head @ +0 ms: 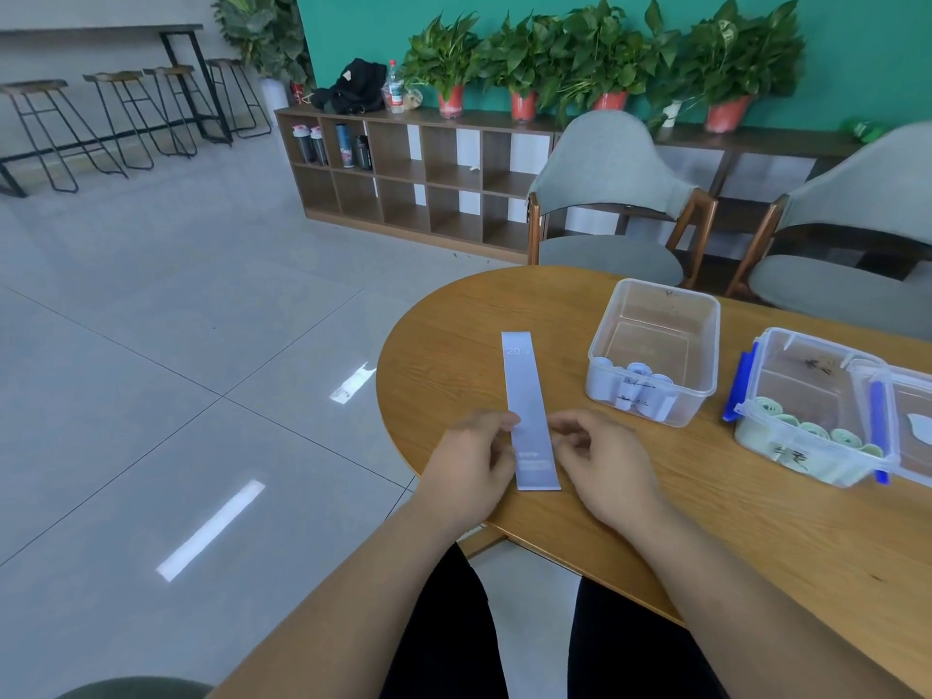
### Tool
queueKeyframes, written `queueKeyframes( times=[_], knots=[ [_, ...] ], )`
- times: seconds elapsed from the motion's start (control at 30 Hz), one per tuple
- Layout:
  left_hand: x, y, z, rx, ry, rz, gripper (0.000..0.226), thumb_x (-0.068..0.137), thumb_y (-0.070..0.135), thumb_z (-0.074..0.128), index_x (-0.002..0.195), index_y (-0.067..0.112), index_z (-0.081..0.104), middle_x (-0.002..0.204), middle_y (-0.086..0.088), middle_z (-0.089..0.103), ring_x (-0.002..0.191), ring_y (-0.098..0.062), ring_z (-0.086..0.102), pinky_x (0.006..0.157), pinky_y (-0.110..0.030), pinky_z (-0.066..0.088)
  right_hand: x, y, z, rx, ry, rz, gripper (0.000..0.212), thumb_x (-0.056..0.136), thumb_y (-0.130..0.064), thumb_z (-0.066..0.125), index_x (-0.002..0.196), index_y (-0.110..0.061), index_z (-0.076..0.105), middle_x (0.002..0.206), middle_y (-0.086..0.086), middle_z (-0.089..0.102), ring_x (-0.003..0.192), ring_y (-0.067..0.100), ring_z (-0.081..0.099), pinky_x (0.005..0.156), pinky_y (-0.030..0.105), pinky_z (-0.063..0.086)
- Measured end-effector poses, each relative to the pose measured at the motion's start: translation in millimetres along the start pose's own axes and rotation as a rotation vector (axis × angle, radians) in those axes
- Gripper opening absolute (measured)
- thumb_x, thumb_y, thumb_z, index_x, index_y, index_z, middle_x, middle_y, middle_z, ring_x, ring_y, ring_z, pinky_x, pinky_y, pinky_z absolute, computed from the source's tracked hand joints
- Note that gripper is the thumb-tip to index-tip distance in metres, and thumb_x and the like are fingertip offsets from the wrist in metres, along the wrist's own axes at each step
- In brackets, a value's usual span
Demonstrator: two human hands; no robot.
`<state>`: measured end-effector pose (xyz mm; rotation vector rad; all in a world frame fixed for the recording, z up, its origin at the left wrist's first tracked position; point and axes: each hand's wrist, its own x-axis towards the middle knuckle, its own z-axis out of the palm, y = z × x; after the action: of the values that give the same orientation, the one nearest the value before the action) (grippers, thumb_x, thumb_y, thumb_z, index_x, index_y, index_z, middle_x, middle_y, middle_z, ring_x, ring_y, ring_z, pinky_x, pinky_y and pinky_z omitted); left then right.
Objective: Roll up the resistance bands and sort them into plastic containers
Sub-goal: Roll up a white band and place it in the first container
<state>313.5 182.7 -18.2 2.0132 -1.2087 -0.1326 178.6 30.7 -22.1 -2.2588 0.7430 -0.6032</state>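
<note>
Left of the tub (pixel 601 345), the band (pixel 524 385) lies flat for rolling; left hand (pixel 469 466) pinches its edge, right hand (pixel 605 461) grip unclear.

Centre of frame: my left hand (pixel 469 471) and right hand (pixel 605 466), both bare. Forearms (pixel 323 612) bare along their full visible length, down to the lower edge. Lower centre: black trousers (pixel 444 643) on both legs, plain dark fabric.

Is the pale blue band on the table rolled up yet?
No, the pale blue band lies flat and fully unrolled on the wooden table.
</note>
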Motion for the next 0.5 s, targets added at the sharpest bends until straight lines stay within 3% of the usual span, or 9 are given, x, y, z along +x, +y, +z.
queueKeyframes(
  times=[0.17, 0.3, 0.5],
  knots=[
    [-17, -10, 3, -0.133, -0.014, 0.103, 0.022, 0.086, 0.015, 0.082, 0.104, 0.026, 0.078, 0.093, 0.012, 0.068, 0.097, -0.014, 0.062, 0.083, -0.016, 0.046, -25, 12, -6, 0.0, -0.089, -0.209, 0.02, 0.087, -0.021, 0.08, 0.1, -0.036, 0.076, 0.101, -0.02, 0.066, 0.101, 0.006, 0.063, 0.086, 0.016, 0.045],
    [-20, -11, 5, -0.176, 0.045, 0.106, 0.023, 0.078, 0.015, 0.086, 0.097, 0.026, 0.08, 0.09, 0.013, 0.069, 0.092, -0.015, 0.064, 0.08, -0.019, 0.049, -27, 12, -7, -0.039, -0.102, -0.263, 0.026, 0.079, -0.023, 0.082, 0.098, -0.038, 0.072, 0.097, -0.02, 0.064, 0.105, 0.008, 0.058, 0.086, 0.015, 0.043],
    [-20, -16, 7, -0.137, 0.01, 0.164, 0.021, 0.075, 0.016, 0.086, 0.092, 0.026, 0.077, 0.089, 0.013, 0.07, 0.091, -0.015, 0.064, 0.08, -0.032, 0.053, -27, 12, -6, -0.084, -0.13, -0.329, 0.024, 0.077, -0.018, 0.076, 0.09, -0.036, 0.067, 0.091, -0.019, 0.063, 0.1, 0.012, 0.057, 0.085, 0.029, 0.049]
  ],
)
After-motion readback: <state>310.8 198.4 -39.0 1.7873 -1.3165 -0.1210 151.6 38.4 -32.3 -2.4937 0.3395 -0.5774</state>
